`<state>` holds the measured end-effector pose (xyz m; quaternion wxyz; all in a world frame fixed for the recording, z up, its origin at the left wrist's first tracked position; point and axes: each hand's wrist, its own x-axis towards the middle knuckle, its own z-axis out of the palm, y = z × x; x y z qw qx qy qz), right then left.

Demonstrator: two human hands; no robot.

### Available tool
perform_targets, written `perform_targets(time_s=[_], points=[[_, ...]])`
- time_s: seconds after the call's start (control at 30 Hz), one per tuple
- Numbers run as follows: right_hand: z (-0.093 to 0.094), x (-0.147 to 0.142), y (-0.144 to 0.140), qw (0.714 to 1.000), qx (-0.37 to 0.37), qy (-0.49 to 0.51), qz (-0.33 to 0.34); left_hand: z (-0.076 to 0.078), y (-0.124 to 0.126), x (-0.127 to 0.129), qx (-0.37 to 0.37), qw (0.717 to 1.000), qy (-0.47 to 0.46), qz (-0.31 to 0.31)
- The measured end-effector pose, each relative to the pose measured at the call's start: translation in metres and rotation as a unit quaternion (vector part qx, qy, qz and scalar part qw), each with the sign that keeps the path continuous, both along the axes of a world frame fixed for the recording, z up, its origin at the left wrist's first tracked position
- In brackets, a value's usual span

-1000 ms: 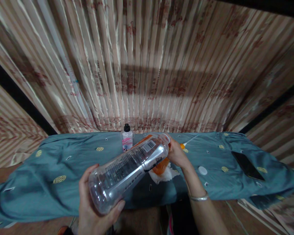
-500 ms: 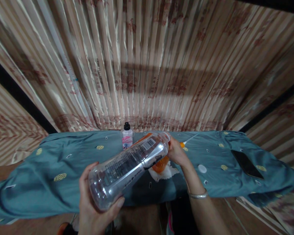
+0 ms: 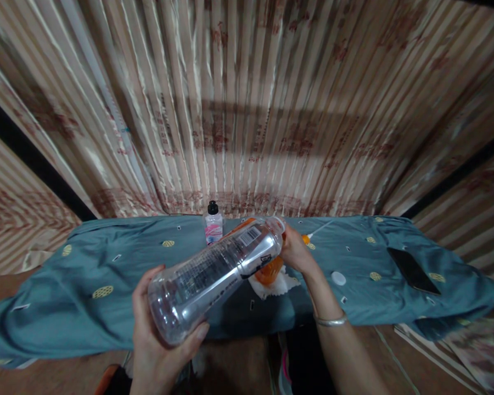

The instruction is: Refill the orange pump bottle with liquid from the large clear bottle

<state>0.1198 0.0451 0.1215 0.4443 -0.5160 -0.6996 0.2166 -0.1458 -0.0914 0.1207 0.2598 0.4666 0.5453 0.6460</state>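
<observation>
My left hand (image 3: pixel 160 329) wraps round the base of a large clear plastic bottle (image 3: pixel 214 280) with a printed label and barcode. The bottle is tilted, its open mouth pointing up and to the right. Behind that mouth, my right hand (image 3: pixel 294 247) is closed round the upper part of an orange bottle (image 3: pixel 268 271), its fingers partly hidden. The orange bottle stands on a crumpled white tissue (image 3: pixel 278 286), largely covered by the clear one. Whether liquid runs between the two bottles I cannot tell.
A small bottle with a black cap (image 3: pixel 213 224) stands at the back. An orange pump top with a pale tube (image 3: pixel 307 238) lies beyond my right hand. A white cap (image 3: pixel 338 278) and a dark phone (image 3: pixel 411 270) lie rightward on the teal cloth (image 3: pixel 135 274). Striped curtains (image 3: pixel 247 109) hang behind.
The view has shifted slightly. Both hands and the tilted clear bottle keep nearly the same position, and both grips are unchanged.
</observation>
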Motion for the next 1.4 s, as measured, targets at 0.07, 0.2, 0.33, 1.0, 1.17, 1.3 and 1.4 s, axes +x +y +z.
perform_targets(time_s=[0.07, 0.2, 0.33, 1.0, 1.17, 1.3, 1.4], points=[[-0.0002, 0.0004, 0.0, 1.0, -0.002, -0.001, -0.001, -0.0009, 0.0001, -0.0007, 0.0, 1.0, 0.006, 0.001], [0.0002, 0.0009, 0.0007, 1.0, -0.002, 0.008, 0.011, 0.0001, 0.0003, -0.0004, -0.004, 1.0, 0.021, 0.011], [-0.0005, 0.001, 0.0018, 1.0, -0.002, -0.002, 0.008, 0.0031, 0.0005, 0.0027, -0.006, 1.0, 0.014, 0.017], [0.0014, -0.0004, -0.001, 1.0, 0.016, 0.012, 0.012, -0.0049, -0.0003, 0.0007, -0.008, 1.0, -0.018, 0.003], [-0.0013, 0.0005, 0.0002, 1.0, 0.012, 0.019, 0.015, -0.0046, -0.0003, 0.0015, -0.005, 1.0, -0.018, 0.009], [-0.0026, 0.0008, 0.001, 1.0, 0.009, 0.024, 0.015, -0.0041, 0.0, 0.002, -0.001, 1.0, -0.018, 0.009], [-0.0023, 0.0008, 0.0007, 1.0, 0.009, 0.022, 0.012, -0.0035, -0.0001, 0.002, 0.007, 1.0, -0.012, 0.014]])
